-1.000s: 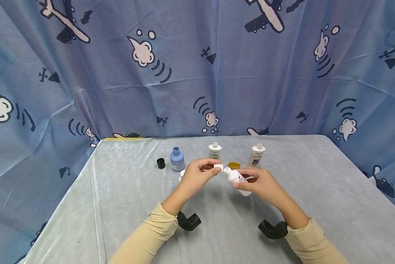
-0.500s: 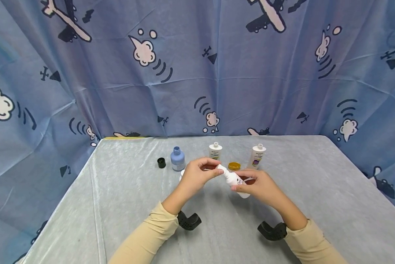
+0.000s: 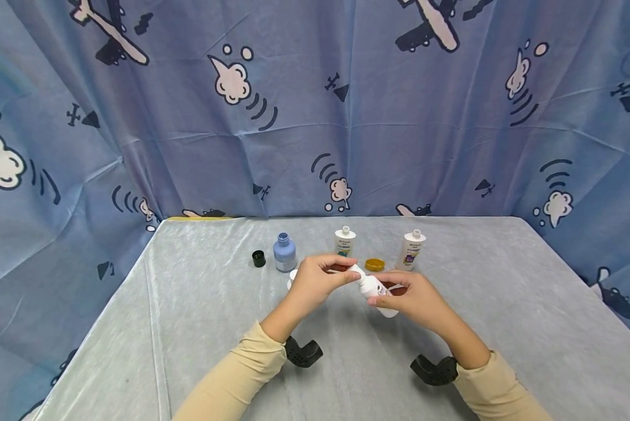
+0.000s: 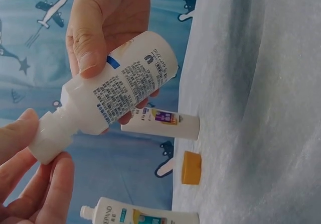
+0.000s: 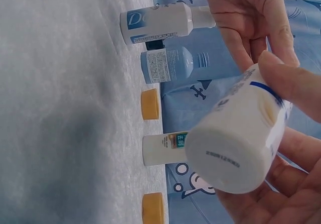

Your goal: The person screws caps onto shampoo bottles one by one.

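My right hand [image 3: 414, 297] grips a small white bottle [image 3: 374, 286] round its body, tilted with its neck up and to the left. Between thumb and fingers, my left hand [image 3: 315, 280] pinches a white cap [image 4: 49, 137], which sits over the bottle's mouth. Threads of the neck show below the cap in the left wrist view, so a short stretch of neck is uncovered. The right wrist view looks at the bottle's round base [image 5: 220, 161]; the cap is hidden there.
Behind the hands stand a blue open-necked bottle [image 3: 284, 255] and two white uncapped bottles, one middle [image 3: 344, 241] and one right [image 3: 411, 250]. A black cap [image 3: 259, 259] and a yellow cap [image 3: 374, 265] lie nearby. Another white bottle [image 5: 158, 23] is mostly hidden behind my left hand.
One second ago the cap was held apart from the bottle's mouth. My left hand has brought it onto the neck. The right hand still holds the bottle, nearly in place.
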`<action>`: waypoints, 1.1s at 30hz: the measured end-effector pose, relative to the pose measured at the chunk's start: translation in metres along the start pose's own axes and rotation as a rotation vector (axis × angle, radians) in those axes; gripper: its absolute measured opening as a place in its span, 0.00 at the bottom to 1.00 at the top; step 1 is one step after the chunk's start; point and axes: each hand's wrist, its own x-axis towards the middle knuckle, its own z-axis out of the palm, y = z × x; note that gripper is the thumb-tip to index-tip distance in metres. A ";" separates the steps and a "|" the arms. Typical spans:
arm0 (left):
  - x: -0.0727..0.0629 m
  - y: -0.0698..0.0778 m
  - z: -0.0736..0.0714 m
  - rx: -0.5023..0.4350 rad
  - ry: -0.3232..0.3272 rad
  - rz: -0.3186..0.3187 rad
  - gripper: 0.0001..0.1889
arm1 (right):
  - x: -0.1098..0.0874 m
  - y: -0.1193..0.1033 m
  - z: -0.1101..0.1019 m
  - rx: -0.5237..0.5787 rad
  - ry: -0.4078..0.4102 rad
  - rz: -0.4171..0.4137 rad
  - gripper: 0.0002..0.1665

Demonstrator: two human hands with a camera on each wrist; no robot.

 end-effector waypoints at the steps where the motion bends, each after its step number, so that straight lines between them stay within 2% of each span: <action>1: 0.000 0.000 0.000 -0.003 -0.004 0.002 0.14 | 0.000 -0.001 0.000 -0.001 0.000 0.000 0.26; 8: -0.001 0.001 0.000 -0.023 -0.032 0.028 0.15 | 0.000 -0.002 0.000 -0.002 0.001 -0.001 0.26; 16: -0.001 0.001 -0.001 -0.082 -0.101 0.054 0.18 | 0.000 0.002 0.000 0.056 -0.013 0.011 0.26; 19: -0.001 0.002 -0.001 -0.097 -0.088 0.028 0.21 | 0.001 0.003 0.000 0.067 -0.015 0.017 0.27; 21: 0.000 0.002 -0.002 -0.089 -0.057 0.010 0.22 | 0.001 0.003 0.001 0.076 -0.014 0.017 0.27; 26: 0.000 0.003 -0.005 -0.005 0.013 -0.011 0.17 | 0.001 0.003 0.000 0.083 -0.012 0.031 0.27; 29: 0.001 0.002 -0.004 0.030 0.008 -0.013 0.14 | 0.001 0.002 0.000 0.069 -0.011 0.040 0.27; 33: 0.001 0.001 -0.004 0.027 -0.021 -0.010 0.14 | 0.001 0.002 0.000 0.055 -0.008 0.041 0.27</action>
